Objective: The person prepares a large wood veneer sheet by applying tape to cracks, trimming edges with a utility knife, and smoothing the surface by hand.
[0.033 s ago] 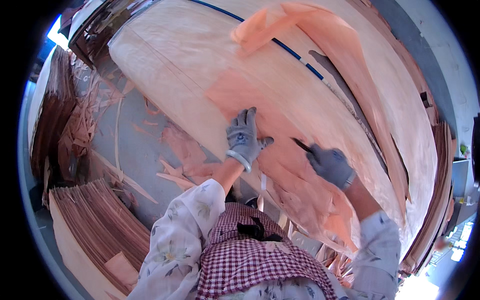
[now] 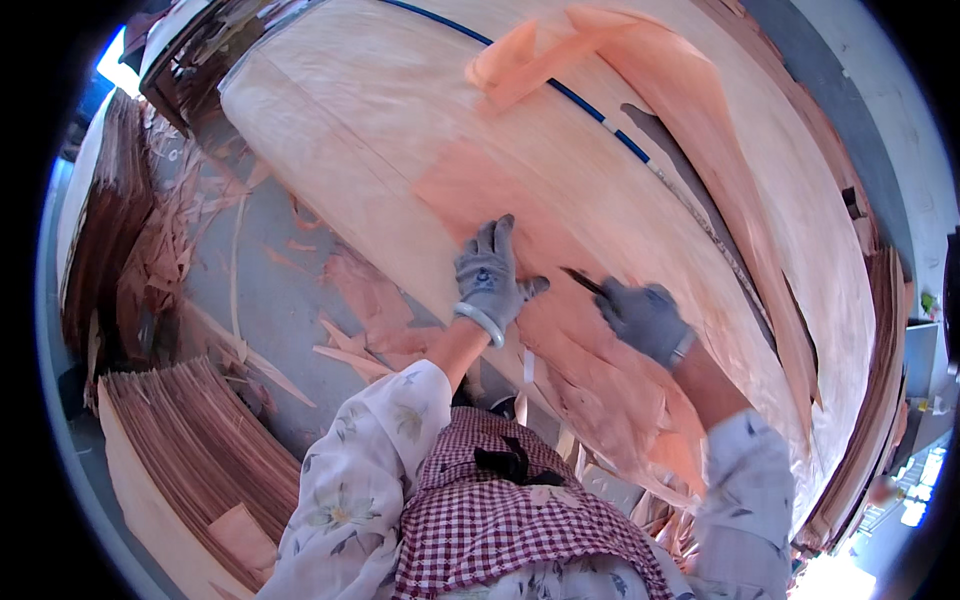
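Observation:
My left hand (image 2: pixel 487 278), in a grey glove, lies flat with its fingers stretched out on a thin reddish wood veneer piece (image 2: pixel 465 185). A pale bangle circles that wrist. To its right, my gloved right hand (image 2: pixel 645 320) is closed around a dark knife (image 2: pixel 581 279). The blade points left toward my left hand, over the veneer; whether it touches the surface I cannot tell. Beneath the reddish piece spreads a large pale veneer sheet (image 2: pixel 340 140). Torn, wrinkled reddish veneer (image 2: pixel 600 390) lies along the near edge, below my right hand.
Across the far side run a blue strip (image 2: pixel 575 97) and a long curled veneer strip (image 2: pixel 680 90). Veneer stacks (image 2: pixel 200 450) stand at lower left, with another stack (image 2: pixel 110 220) farther back. Scraps (image 2: pixel 365 300) litter the grey floor (image 2: pixel 270 340).
My right hand has moved a little left and upward with the knife, closer to my left hand. The left hand stays essentially where it was.

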Demonstrator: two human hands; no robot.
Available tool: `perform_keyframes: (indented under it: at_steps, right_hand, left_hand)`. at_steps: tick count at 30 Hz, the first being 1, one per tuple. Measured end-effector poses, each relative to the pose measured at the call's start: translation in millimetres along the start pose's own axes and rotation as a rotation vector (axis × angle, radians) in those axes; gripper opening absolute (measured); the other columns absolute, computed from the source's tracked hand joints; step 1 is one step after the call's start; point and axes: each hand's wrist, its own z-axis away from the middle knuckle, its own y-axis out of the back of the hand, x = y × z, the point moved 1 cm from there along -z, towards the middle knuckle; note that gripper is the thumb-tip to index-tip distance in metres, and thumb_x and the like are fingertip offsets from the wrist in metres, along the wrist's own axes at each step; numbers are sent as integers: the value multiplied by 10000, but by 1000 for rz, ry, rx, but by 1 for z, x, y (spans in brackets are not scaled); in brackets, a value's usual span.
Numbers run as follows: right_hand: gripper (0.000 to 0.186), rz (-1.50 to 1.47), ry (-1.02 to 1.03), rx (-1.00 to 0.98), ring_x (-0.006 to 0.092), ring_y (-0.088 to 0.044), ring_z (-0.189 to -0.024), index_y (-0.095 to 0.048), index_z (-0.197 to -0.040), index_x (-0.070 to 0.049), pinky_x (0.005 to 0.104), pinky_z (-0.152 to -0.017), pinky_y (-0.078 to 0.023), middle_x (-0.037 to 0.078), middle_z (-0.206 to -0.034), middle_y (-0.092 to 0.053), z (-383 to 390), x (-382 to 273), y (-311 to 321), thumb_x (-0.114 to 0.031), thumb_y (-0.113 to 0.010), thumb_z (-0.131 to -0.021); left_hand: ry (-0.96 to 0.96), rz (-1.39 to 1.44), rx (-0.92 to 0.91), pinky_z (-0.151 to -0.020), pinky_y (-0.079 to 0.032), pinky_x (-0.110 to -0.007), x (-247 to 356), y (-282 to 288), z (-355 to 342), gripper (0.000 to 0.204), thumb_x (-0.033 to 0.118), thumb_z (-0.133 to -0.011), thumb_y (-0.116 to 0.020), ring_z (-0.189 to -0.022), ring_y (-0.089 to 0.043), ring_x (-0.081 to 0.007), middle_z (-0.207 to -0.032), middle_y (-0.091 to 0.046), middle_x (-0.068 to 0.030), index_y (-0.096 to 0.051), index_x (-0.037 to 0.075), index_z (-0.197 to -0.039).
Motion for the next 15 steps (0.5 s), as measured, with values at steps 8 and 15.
perform_keyframes:
  at_steps: [8,15]
  right_hand:
    - [205,267,31,-194,335,-649,-747,-520,-980,-52,467,-668,-464,176,-802,-651,-70,-32,-1,-209,-456,-864]
    - [219,123,-82,103,365,-643,-738,-502,-976,-26,480,-676,-480,217,-739,-631,29,15,-45,-212,-469,-865]
  left_hand:
    - [-16,-26,45,-924,-365,-475,-3,-8,2,973,446,-566,-813,-1170,-399,-383,-1320,-379,-184,-342,70,-1330]
    - [19,-134,-100,-930,-371,-462,9,3,-3,905,513,-592,-774,-1177,-401,-376,-1314,-386,-186,-393,77,-1288]
